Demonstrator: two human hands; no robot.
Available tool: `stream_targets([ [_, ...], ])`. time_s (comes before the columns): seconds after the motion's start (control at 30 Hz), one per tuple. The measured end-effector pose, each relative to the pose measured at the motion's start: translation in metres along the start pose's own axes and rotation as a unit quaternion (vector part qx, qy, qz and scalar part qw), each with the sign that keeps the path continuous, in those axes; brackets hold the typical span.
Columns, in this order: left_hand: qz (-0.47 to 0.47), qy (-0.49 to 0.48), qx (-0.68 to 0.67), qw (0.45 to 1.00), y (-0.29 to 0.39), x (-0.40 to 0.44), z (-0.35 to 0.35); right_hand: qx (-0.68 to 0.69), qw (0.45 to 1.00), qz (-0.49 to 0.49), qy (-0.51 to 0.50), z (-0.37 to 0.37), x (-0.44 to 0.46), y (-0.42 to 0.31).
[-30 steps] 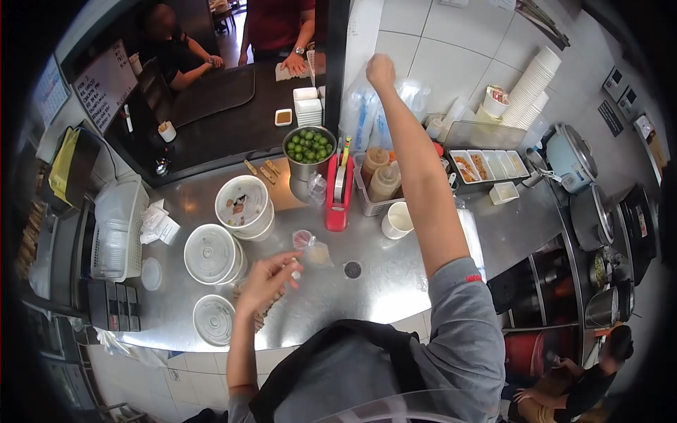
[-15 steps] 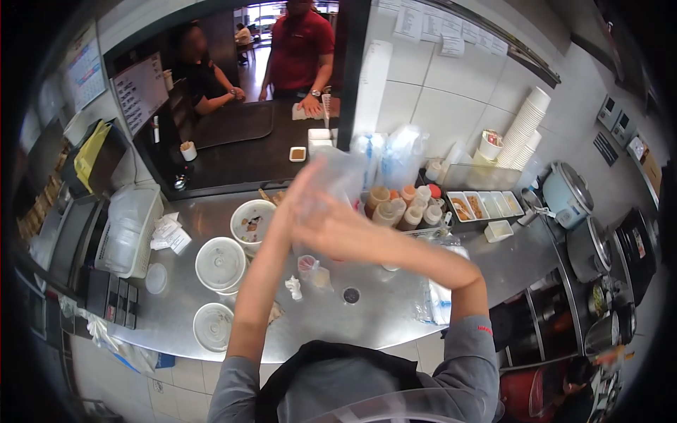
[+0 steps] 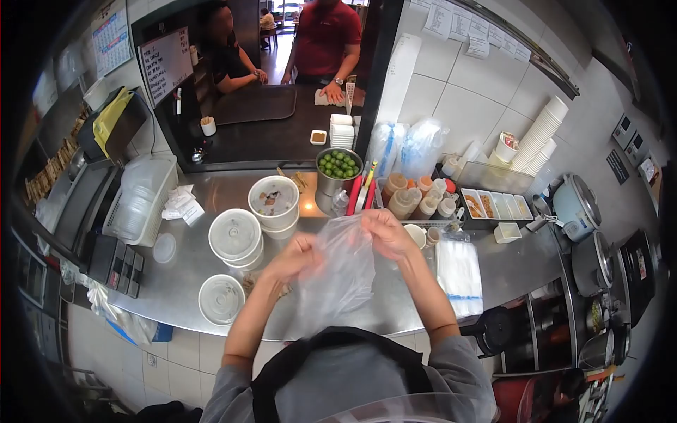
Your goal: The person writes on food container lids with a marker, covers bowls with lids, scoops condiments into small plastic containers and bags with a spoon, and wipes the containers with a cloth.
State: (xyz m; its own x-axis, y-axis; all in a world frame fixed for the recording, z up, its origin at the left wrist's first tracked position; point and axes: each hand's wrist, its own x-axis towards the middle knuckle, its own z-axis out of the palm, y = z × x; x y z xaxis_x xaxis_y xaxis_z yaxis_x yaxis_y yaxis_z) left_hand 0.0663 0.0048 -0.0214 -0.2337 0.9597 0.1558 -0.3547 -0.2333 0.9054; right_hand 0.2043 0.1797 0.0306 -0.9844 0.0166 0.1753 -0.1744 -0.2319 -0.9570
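L hand (image 3: pixel 293 258) + R hand (image 3: pixel 389 234) grip clear bag (image 3: pixel 340 276) nr side of lime pot (image 3: pixel 330 185); best w/ edges pulled apart gently (thin film prob. clings).

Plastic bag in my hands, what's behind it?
The metal counter lies behind the bag, with the red dispenser partly showing beyond; anything else there is hidden by the cloudy plastic.

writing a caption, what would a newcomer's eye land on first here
Probably the clear plastic bag stretched between the left hand and right hand over the steel counter. Next, the bright green limes heaped in a metal pot near the counter's back edge.
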Motion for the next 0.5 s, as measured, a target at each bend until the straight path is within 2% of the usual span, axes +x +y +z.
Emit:
stream_targets([
  [0.03, -0.009, -0.021, 0.037, 0.999, 0.005, -0.005, 0.005, 0.139, 0.990, -0.013, -0.008, 0.009, 0.000, 0.000],
  [0.1, -0.025, -0.064, 0.115, 0.991, 0.031, -0.021, 0.014, 0.305, 0.942, 0.132, 0.048, 0.031, -0.013, 0.023],
  [0.13, -0.070, -0.087, 0.043, 0.993, 0.034, -0.024, 0.010, 0.205, 0.971, 0.123, -0.021, 0.042, -0.027, 0.041],
  [0.17, -0.114, -0.108, -0.029, 0.987, 0.037, -0.028, 0.006, 0.150, 0.964, 0.131, -0.174, 0.049, -0.026, 0.038],
  [0.2, -0.156, -0.126, -0.101, 0.974, 0.038, -0.031, 0.005, 0.087, 0.935, 0.112, -0.325, 0.057, -0.025, 0.035],
  [0.23, -0.227, -0.179, -0.123, 0.949, 0.036, -0.034, 0.006, 0.069, 0.832, 0.105, -0.540, 0.066, -0.017, 0.016],
  [0.3, -0.296, -0.255, -0.128, 0.911, 0.024, -0.056, 0.011, 0.173, 0.849, -0.080, -0.492, 0.072, -0.018, 0.025],
  [0.37, -0.128, -0.526, -0.091, 0.836, 0.026, -0.053, 0.028, 0.239, 0.869, -0.083, -0.426, 0.077, -0.028, 0.029],
  [0.4, -0.044, -0.627, -0.087, 0.773, 0.033, -0.045, 0.039, 0.254, 0.885, 0.011, -0.390, 0.077, -0.040, 0.023],
  [0.43, 0.040, -0.709, -0.099, 0.697, 0.039, -0.037, 0.050, 0.220, 0.904, 0.055, -0.363, 0.074, -0.045, 0.021],
  [0.47, 0.024, -0.695, -0.132, 0.707, 0.043, -0.041, 0.054, 0.188, 0.917, 0.100, -0.337, 0.071, -0.051, 0.018],
  [0.5, 0.008, -0.679, -0.166, 0.715, 0.044, -0.043, 0.056, 0.153, 0.938, 0.075, -0.301, 0.065, -0.052, 0.014],
])
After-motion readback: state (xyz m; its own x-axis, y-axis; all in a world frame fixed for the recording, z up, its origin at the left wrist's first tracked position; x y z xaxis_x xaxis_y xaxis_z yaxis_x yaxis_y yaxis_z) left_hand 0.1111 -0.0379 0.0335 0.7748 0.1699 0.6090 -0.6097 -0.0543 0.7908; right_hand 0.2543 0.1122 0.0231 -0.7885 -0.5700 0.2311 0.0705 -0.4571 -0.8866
